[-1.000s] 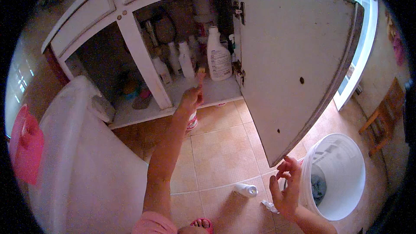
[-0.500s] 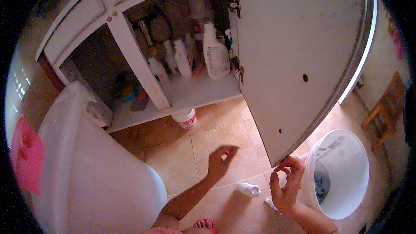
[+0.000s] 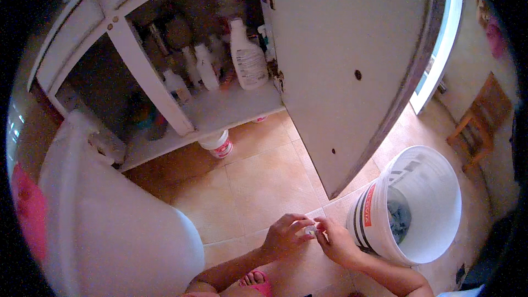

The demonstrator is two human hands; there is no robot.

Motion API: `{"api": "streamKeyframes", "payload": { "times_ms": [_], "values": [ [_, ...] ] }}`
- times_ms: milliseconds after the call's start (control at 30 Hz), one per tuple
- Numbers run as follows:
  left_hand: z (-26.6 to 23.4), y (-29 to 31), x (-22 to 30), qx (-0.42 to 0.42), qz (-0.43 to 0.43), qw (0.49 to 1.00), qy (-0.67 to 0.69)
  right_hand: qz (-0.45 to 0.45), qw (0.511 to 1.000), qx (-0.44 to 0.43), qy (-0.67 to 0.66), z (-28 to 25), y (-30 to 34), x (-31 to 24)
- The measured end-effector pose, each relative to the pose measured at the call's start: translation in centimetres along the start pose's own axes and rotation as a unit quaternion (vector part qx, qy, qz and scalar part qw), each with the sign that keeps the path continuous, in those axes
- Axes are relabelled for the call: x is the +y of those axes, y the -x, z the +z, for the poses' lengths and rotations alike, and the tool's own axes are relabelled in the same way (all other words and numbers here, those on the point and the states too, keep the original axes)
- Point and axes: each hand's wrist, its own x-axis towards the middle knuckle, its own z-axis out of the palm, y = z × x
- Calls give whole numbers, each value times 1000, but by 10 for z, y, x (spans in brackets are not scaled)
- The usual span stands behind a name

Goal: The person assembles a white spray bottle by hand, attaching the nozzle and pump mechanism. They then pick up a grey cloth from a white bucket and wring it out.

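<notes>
Low over the tiled floor, both of my hands meet at a small, round white thing (image 3: 311, 231), like the top of a bottle. My left hand (image 3: 286, 236) is closed, its thumb and fingers pinching the thing from the left. Coming from the right, my right hand (image 3: 336, 242) has its fingertips pressed together at the same piece. Most of what lies below the fingers is hidden. Beside my right hand stands a white bucket (image 3: 363, 220) with dark stripes and a red label, some bluish-grey stuff (image 3: 399, 220) in its bottom.
An open cabinet door (image 3: 352, 49) hangs out above my hands. Inside the cabinet stand a white spray-type bottle (image 3: 248, 60) and several smaller bottles (image 3: 206, 69). A small white tub (image 3: 218, 144) sits under the shelf edge. A large white container (image 3: 126, 231) fills the left; a wooden chair (image 3: 478, 121) stands right.
My right hand has let go of the door's lower corner and come down left. My left hand has moved down to meet it. The white bottle no longer shows on the floor; the view has shifted.
</notes>
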Motion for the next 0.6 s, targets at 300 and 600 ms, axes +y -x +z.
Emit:
{"api": "streamKeyframes", "payload": {
  "times_ms": [300,600],
  "values": [
    [-22,-15,13,-111,18,993,-32,-28,993,-113,-13,-7,-4,11],
    [-21,-44,0,-220,86,971,14,-26,993,-110,-36,-10,-15,9]
  ]
}}
